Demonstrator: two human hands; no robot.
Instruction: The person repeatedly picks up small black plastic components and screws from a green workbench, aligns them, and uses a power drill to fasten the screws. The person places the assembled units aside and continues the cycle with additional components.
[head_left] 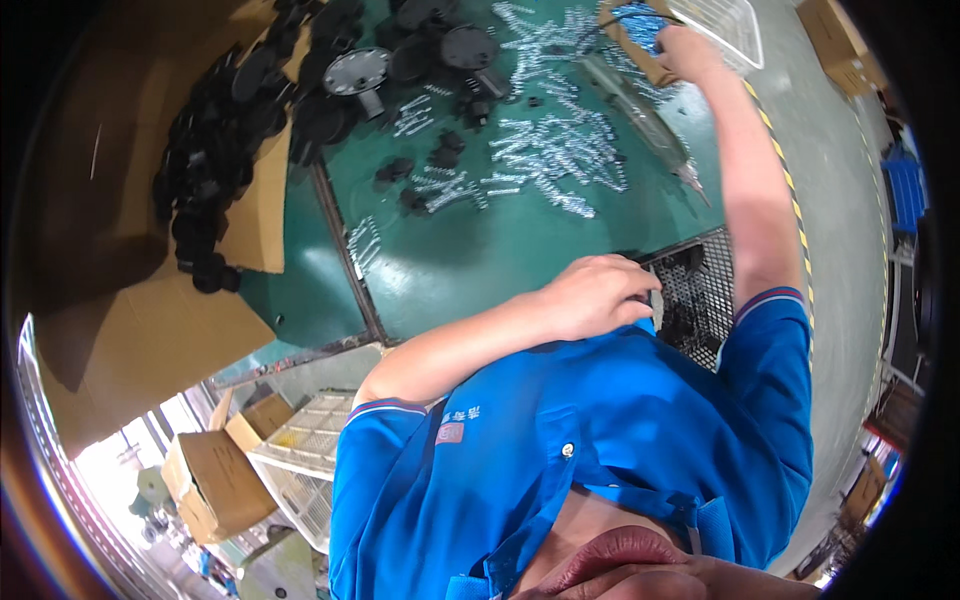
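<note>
Bench (470,260): bolts (560,150) scattered mid-surface; round caps (400,50) at far edge, more heaped in carton (210,180) at left; mesh crate (695,290) at near right edge beside left hand (600,295); right hand (690,50) at far right, touching small box (640,45)

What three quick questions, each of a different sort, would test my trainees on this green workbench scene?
1. True or false: the silver screws lie scattered loose on the green bench.
2. The right hand reaches to: A a small cardboard box; B a hammer; C a screen.
3. Fill in: the wire basket beside the left hand is coloured ____.
Key: 1 true; 2 A; 3 black.
</note>
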